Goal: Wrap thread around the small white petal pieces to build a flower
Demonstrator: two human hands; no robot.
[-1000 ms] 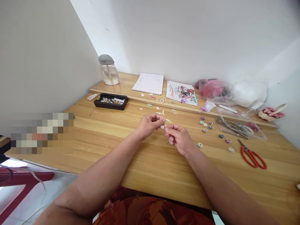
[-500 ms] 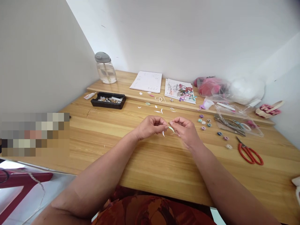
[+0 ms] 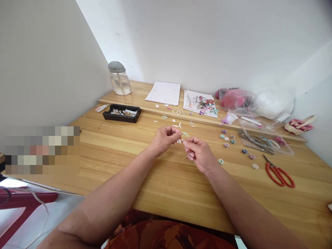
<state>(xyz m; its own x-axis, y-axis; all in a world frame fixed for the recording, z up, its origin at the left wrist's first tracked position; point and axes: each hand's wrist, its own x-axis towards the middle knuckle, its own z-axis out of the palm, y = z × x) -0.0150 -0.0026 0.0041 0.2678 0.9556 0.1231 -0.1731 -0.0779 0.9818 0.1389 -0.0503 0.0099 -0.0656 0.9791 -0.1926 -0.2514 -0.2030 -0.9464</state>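
Above the middle of the table, my left hand [image 3: 166, 140] is closed in a pinch on a small curved leaf-shaped piece [image 3: 185, 134], pale green along its edge. White slivers show just under those fingertips. My right hand [image 3: 198, 152] is pinched shut close beside it, thumb against forefinger; what lies between its tips is too small to make out. Small white paper cut-outs [image 3: 180, 125] and a green-edged leaf [image 3: 164, 117] lie beyond my hands. A light green thread bobbin [image 3: 220, 161] rests by my right wrist.
Several bobbins [image 3: 226, 145], red-handled scissors [image 3: 278, 174] and a clear plastic tray [image 3: 285, 148] of tools lie to the right. A black tray [image 3: 121, 117] of beads and a water bottle [image 3: 119, 79] stand left. Papers [image 3: 164, 93] and a small basket [image 3: 299, 126] sit on the raised back ledge.
My right hand has dropped slightly and turned, its fingers curling in. The green-edged piece now arches above its fingertips from my left hand. A light green bobbin has come into sight.
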